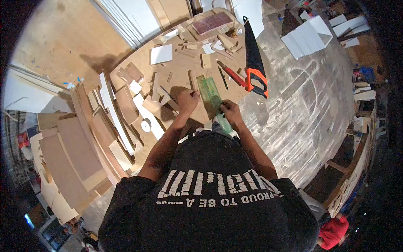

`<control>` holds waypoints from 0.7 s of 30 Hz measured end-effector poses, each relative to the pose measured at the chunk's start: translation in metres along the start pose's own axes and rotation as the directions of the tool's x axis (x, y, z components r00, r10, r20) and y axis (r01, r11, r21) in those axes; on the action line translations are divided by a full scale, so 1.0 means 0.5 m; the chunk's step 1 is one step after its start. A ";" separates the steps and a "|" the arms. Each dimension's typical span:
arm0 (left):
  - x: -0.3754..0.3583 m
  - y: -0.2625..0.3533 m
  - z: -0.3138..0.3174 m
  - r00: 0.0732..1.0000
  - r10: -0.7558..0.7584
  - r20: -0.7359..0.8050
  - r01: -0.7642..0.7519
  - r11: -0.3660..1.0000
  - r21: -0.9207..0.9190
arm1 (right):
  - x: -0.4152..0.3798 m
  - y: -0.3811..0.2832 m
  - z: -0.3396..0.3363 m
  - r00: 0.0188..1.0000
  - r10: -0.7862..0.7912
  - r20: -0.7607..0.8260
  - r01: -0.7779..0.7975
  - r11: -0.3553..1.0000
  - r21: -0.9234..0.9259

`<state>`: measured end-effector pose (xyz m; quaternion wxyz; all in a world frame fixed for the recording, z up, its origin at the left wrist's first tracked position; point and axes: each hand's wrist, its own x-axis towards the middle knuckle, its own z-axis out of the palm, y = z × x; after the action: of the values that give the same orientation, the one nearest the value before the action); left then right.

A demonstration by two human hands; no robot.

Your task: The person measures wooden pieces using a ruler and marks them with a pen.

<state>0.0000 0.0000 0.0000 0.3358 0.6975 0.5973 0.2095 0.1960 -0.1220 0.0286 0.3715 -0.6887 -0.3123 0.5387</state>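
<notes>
A green see-through plastic strip (212,93) lies on the worktable in front of my body, reaching back toward my shirt. My right hand (231,113) is at its right edge, thumb and fingertips pinched on it. On the other side, my left hand (187,101) is closed, its fingers curled in close to the strip; whatever they hold, if anything, is hidden. A narrow wood block (193,80) lies just beyond my left hand. Right of the strip are a thin black stick (222,78), a red-handled tool (233,74) and a handsaw (255,59) with an orange and black handle.
Wood offcuts (189,49) and a white square piece (161,54) are scattered across the table. Long boards (94,130) and a white strip (115,113) line the left side. A sanding block-like brown slab (212,23) sits at the far edge. White sheets (304,40) lie on the floor.
</notes>
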 end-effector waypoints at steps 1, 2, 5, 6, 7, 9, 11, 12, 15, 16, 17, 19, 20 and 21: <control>0.010 0.005 0.001 0.996 -0.048 0.077 0.044 0.998 0.047 | 0.011 0.009 0.004 1.000 0.003 0.021 -0.004 1.000 0.029; 0.015 0.009 0.002 0.984 -0.101 0.149 0.087 0.991 0.098 | 0.022 0.018 0.009 0.999 0.006 0.046 -0.009 0.998 0.057; -0.002 0.030 -0.026 0.977 -0.140 0.163 0.139 0.990 0.015 | 0.030 0.040 0.053 0.994 -0.100 0.048 0.092 0.986 0.139; 0.007 0.018 -0.028 0.961 -0.190 0.199 0.209 0.975 -0.081 | 0.043 0.040 0.062 0.990 -0.131 0.057 0.126 0.989 0.083; 0.006 0.008 -0.017 0.940 -0.237 0.246 0.285 0.941 -0.182 | 0.049 0.042 0.059 0.994 -0.099 0.051 0.098 0.995 0.020; 0.003 -0.015 -0.001 0.901 -0.298 0.317 0.407 0.834 -0.373 | 0.061 0.036 0.062 0.998 -0.041 0.038 0.044 0.994 -0.100; -0.007 -0.037 0.019 0.871 -0.325 0.368 0.486 0.682 -0.547 | 0.061 0.025 0.070 0.998 -0.027 0.064 0.032 0.996 -0.082; -0.007 -0.044 0.019 0.875 -0.335 0.349 0.481 0.673 -0.562 | 0.064 0.022 0.076 0.997 -0.022 0.077 0.027 0.997 -0.071; -0.005 -0.048 0.017 0.869 -0.422 0.259 0.481 0.598 -0.642 | 0.084 0.032 0.096 0.968 -0.227 0.110 0.245 0.948 -0.201; -0.001 -0.032 0.009 0.847 -0.489 0.208 0.482 0.543 -0.687 | 0.091 0.034 0.105 0.960 -0.259 0.110 0.276 0.941 -0.196; 0.002 -0.019 -0.001 0.817 -0.554 0.163 0.477 0.488 -0.731 | 0.098 0.038 0.114 0.951 -0.289 0.108 0.305 0.933 -0.191; 0.015 -0.055 0.026 0.896 -0.444 0.033 0.349 0.655 -0.670 | 0.096 0.024 0.132 0.942 -0.319 0.107 0.336 0.918 -0.212; 0.020 -0.077 0.041 0.926 -0.378 -0.027 0.278 0.727 -0.628 | 0.092 0.009 0.137 0.941 -0.320 0.110 0.338 0.910 -0.240; 0.024 -0.084 0.041 0.930 -0.364 -0.043 0.267 0.754 -0.600 | 0.086 -0.015 0.141 0.940 -0.324 0.111 0.342 0.901 -0.268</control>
<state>-0.0126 0.0096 -0.0455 0.5160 0.4304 0.6373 0.3773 0.1366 -0.0699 0.0030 0.3456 -0.6537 -0.5106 0.4387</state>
